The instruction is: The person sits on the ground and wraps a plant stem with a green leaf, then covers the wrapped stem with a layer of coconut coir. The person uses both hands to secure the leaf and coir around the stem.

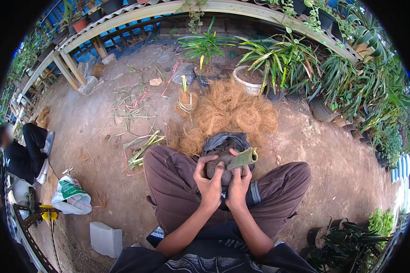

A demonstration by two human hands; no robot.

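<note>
Between my crossed legs, a ball of dark soil [214, 168] is cupped in both hands above a black plastic bag [210, 141] that holds loose soil. My left hand [205, 181] presses the ball from the left, thumb on top. On the other side, my right hand [240, 182] grips the ball around the base of a green rolled leaf cutting [243, 158], which leans up and to the right out of the soil. Just beyond the bag lies a heap of brown coconut fibre [229, 109]. A fibre-wrapped ball [186, 102] tied with strips, with a cut leaf on top, stands at its left.
Cut variegated leaves [147, 148] and pink string [141, 99] lie left of my knee. Farther left are a white sack [71, 196], a concrete block [106, 239] and a seated person [24, 150]. Potted plants [251, 80] line the back and right.
</note>
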